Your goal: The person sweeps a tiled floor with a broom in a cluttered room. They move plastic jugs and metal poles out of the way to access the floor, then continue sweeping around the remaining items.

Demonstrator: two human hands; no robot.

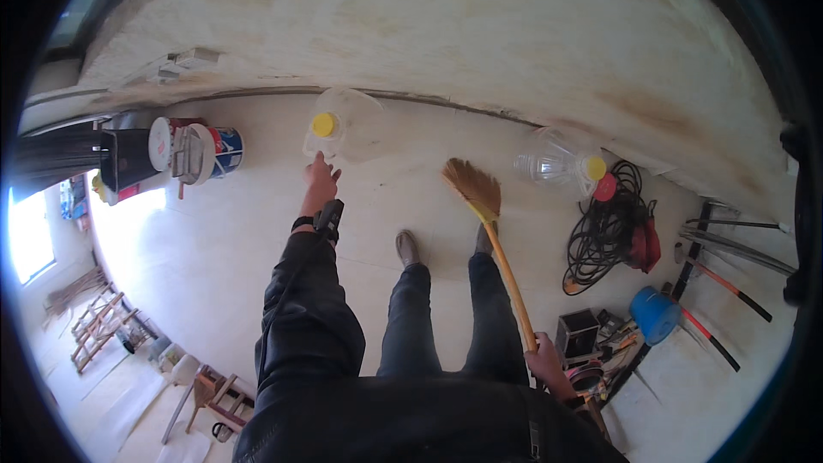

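The left hand [321,186] stretches to the far left, its fingertips at the near edge of a large clear plastic jug with a yellow cap [360,127]; the index finger points out and the thumb stands a little apart from it, yet I cannot tell whether the fingers grip the jug or merely meet its edge. That jug is on the pale smooth floor [214,266], close to the foot of a stained off-white wall [429,17]. At the near right, the right hand [547,362] has its fingers wrapped around the long wooden handle of a straw broom [504,266], whose tan bristles fan out on the far side (just ahead of the right foot, as it looks from above). Farther right, a second clear plastic bottle with a yellow cap [549,157] lies on its side near the wall, with a tangled coil of black cable [585,244] on the near side of it. A round blue plastic bucket [653,317] is at the right, and a white bucket with a blue label [228,153] stands at the far left.
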